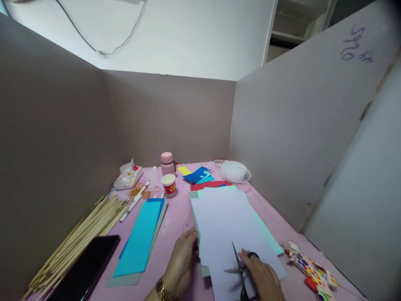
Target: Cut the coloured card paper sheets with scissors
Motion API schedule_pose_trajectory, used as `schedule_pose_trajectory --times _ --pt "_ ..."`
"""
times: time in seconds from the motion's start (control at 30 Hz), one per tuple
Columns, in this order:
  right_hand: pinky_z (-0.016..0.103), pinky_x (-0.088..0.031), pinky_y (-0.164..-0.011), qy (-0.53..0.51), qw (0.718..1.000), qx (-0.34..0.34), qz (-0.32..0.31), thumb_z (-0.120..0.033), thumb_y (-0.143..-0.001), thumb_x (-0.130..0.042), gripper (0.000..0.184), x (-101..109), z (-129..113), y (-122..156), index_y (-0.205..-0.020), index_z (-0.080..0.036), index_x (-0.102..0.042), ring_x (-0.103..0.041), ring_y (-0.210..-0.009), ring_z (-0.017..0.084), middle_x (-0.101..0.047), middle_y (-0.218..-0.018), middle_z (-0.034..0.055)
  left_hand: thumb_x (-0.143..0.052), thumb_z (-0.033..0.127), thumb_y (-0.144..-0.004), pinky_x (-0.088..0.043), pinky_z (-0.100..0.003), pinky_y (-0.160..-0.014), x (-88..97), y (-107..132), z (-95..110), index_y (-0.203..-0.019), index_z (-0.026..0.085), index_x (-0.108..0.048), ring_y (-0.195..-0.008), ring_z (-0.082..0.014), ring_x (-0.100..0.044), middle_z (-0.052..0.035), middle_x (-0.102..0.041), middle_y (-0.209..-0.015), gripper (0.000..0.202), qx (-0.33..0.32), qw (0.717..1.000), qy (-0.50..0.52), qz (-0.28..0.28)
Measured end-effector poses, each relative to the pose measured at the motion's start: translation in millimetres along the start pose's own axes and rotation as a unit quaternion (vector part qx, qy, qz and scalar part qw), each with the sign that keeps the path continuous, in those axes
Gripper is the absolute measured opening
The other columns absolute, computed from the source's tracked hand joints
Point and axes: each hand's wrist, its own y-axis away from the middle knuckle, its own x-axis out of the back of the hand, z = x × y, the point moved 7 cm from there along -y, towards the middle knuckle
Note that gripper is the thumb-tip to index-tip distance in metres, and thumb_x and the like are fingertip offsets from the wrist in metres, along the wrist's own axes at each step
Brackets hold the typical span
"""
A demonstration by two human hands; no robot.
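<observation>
My right hand grips black-handled scissors with the blades apart, resting over a pale lilac sheet of paper. That sheet tops a stack of pale green and grey sheets on the pink table. My left hand, with a gold watch at the wrist, presses on the left edge of the stack.
Turquoise and blue paper strips lie left of the stack, beside a dark phone and a bundle of wooden sticks. Farther back stand a red paper cup, pink bottle, tissue pack, coloured scraps and a white bowl. Grey partition walls enclose the table.
</observation>
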Motion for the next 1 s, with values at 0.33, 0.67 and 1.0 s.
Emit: schedule_pose_trajectory --times 0.33,0.67,1.0 --pt "0.051 -0.035 -0.098 -0.138 0.990 -0.022 0.031 -0.006 -0.063 -0.048 0.058 29 -34 -37 -0.119 -0.018 -0.056 -0.053 -0.114 0.031 -0.062 -0.121 0.0130 -0.053 0.028 -0.087 -0.049 -0.026 -0.055 -9.4 -1 10 -0.106 0.016 -0.057 -0.062 -0.0107 -0.058 -0.0002 -0.062 -0.084 0.023 0.016 0.999 0.022 -0.028" --pt "0.033 -0.050 -0.071 -0.239 0.909 -0.296 0.168 -0.043 -0.077 -0.055 0.040 54 15 -64 -0.105 -0.014 -0.054 -0.065 -0.083 0.026 -0.069 -0.095 0.0129 -0.052 0.020 -0.087 -0.053 -0.029 -0.063 28.8 -7 -2 -0.114 0.016 -0.049 -0.073 -0.0131 -0.062 -0.0031 -0.063 -0.096 0.027 0.032 0.998 -0.041 0.038" --pt "0.032 -0.050 -0.068 -0.315 0.862 -0.344 0.195 -0.048 -0.072 -0.057 0.040 39 30 -49 -0.095 -0.016 -0.052 -0.065 -0.082 0.026 -0.069 -0.085 0.0096 -0.056 0.025 -0.086 -0.048 -0.023 -0.050 20.7 -53 -8 -0.098 0.014 -0.057 -0.056 -0.0084 -0.056 0.0016 -0.061 -0.079 0.016 -0.008 0.967 -0.254 0.013"
